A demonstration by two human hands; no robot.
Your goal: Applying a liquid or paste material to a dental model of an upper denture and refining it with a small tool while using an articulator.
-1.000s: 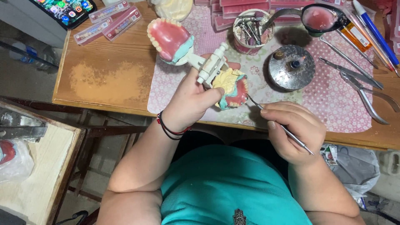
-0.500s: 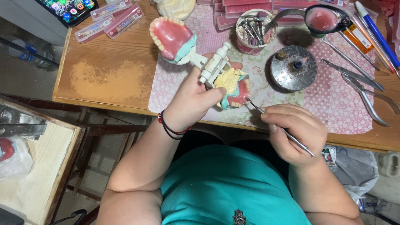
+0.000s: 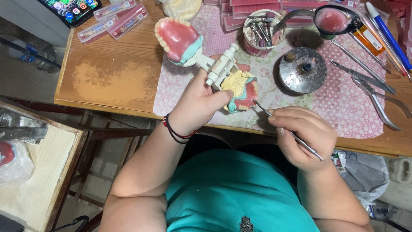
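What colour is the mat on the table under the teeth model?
The mat is pink with small white dots and a pale flowery middle, seen in the head view.

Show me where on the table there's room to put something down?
The bare brown wood left of the pink dotted mat, below the tooth strips, is free. The mat's near right corner, under the pliers, has some room. The far right is crowded: tool cup, round metal lid, pens.
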